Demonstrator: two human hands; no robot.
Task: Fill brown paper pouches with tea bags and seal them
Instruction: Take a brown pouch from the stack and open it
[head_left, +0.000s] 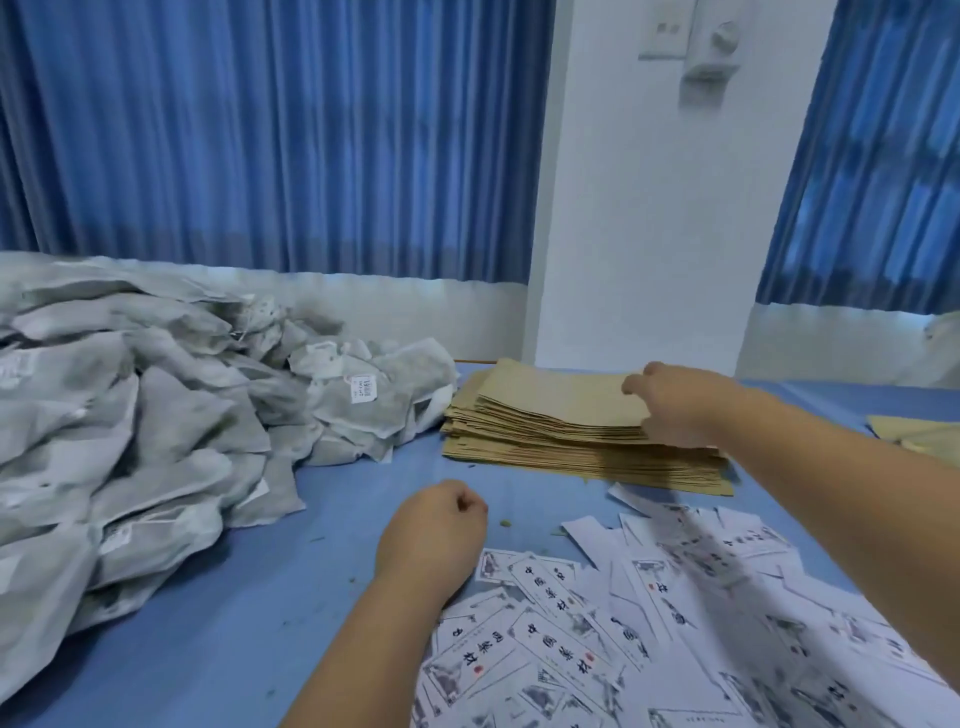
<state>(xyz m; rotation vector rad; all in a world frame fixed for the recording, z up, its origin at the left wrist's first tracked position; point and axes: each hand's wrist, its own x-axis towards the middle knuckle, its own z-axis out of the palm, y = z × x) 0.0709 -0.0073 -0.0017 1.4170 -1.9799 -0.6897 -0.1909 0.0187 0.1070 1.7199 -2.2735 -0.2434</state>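
A thick stack of flat brown paper pouches (550, 415) lies on the blue table at centre right. My right hand (675, 405) reaches over the stack's right end, fingers curled onto the edge of the top pouches. A large heap of white mesh tea bags (130, 441) fills the left side. My left hand (434, 525) rests on the table in front of the stack, fingers curled into a fist with nothing in it.
Several white printed labels (649, 623) lie scattered at the lower right, under my arms. More brown pouches (919, 434) show at the right edge. Blue curtains (270, 135) and a white wall (649, 208) stand behind the blue table (249, 613).
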